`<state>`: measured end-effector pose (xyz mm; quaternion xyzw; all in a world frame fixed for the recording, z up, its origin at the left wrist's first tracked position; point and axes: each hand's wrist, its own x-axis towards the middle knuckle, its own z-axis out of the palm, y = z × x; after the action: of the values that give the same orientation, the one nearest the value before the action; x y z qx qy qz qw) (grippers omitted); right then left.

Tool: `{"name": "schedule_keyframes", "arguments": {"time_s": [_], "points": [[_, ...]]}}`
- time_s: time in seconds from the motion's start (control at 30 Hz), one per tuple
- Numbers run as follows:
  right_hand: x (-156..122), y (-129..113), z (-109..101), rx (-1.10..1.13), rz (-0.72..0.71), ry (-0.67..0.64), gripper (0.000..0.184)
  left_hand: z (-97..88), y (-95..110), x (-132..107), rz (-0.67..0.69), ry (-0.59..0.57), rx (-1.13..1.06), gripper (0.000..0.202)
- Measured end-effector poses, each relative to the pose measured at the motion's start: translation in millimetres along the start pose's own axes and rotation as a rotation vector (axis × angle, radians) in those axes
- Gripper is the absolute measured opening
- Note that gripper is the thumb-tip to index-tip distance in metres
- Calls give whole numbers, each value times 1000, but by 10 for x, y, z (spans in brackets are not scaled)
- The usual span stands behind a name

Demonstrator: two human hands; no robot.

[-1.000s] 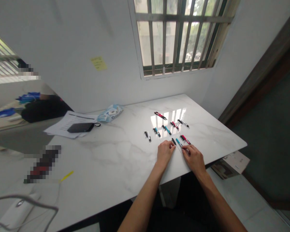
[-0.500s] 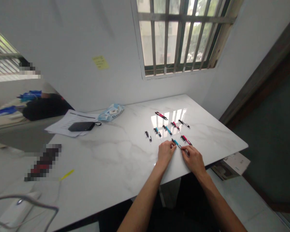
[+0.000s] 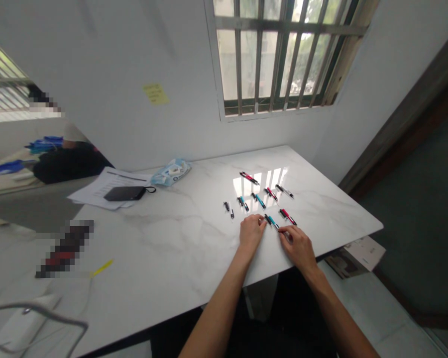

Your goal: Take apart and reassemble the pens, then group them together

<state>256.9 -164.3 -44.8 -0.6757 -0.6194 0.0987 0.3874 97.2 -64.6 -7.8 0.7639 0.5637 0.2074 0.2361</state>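
Observation:
A turquoise-and-black pen (image 3: 272,222) lies on the white marbled table in front of my hands. My right hand (image 3: 297,242) pinches its lower right end between thumb and fingertips. Just left of its black upper end is my left hand (image 3: 251,231), fingers loosely bent and slightly parted, with nothing visible in them. Close by lie a red pen (image 3: 288,217), another turquoise pen (image 3: 259,200), a smaller turquoise-and-black one (image 3: 243,203), and a black-and-clear pen (image 3: 229,210). Farther back are a red-and-black pen (image 3: 271,194), a dark-and-silver pen (image 3: 284,191) and red-and-black pens (image 3: 249,178).
Papers (image 3: 91,191) under a black pouch-like device (image 3: 125,193) and a blue-white packet (image 3: 171,172) lie near the wall. A yellow strip (image 3: 102,268) and grey cable (image 3: 41,311) are at left. A box (image 3: 354,256) stands below the table's right edge.
My left hand has drawn slightly left, away from the turquoise pen's black end. My right hand stays at the other end, and the other pens have not moved.

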Motion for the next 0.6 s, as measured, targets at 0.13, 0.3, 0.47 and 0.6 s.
{"name": "schedule_keyframes", "arguments": {"time_s": [0.13,0.3,0.47,0.6], "points": [[-3,3,14,1,-5,-1,22,-17,31,46,-15,-15,21,15],[3,-28,3,1,0,3,22,-5,46,61,2,-7,32,14],[11,-40,-13,2,-7,2,19,-25,66,41,-3,-17,25,12],[0,-30,-8,-1,-9,4,20,-59,44,-9,-1,-46,1,10]]}}
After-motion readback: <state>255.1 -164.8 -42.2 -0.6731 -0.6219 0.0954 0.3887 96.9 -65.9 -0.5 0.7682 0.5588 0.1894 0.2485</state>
